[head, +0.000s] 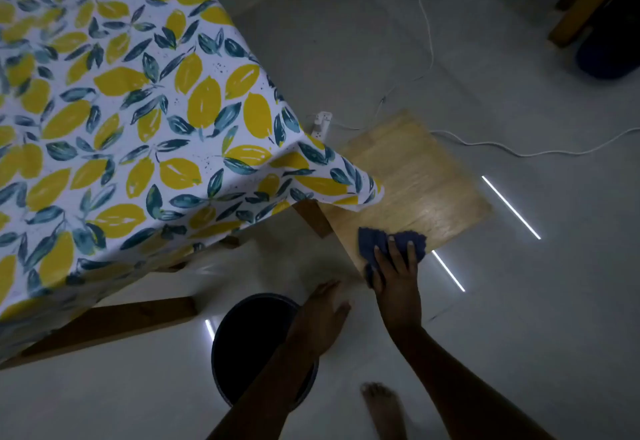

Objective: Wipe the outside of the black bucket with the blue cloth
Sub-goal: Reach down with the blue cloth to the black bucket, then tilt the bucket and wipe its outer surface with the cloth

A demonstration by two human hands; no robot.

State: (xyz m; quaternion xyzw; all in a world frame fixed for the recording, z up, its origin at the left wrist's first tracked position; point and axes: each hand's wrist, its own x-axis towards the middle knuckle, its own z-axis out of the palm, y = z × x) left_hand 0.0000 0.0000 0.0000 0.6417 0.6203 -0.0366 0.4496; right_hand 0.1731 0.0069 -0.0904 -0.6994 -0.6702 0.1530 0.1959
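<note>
The right hand (394,266) lies flat over the blue cloth (389,243), which sits on the near corner of a low wooden stool (415,176). The fingers are extended on top of the fabric, so the grip looks pressed down on the cloth, not yet gathered around it. The left hand (322,318) is open, fingers loosely spread, hovering over the right rim of the black bucket (249,339); whether it touches the rim I cannot tell. The bucket stands on the pale floor (519,301), near the viewer, beside the draped tabletop (104,110).

The step looks like collecting the cloth. Done well, the fingers should bunch it into a firm pad. The left hand should steady the rim so the bucket does not skid or tip when the wiping starts.
</note>
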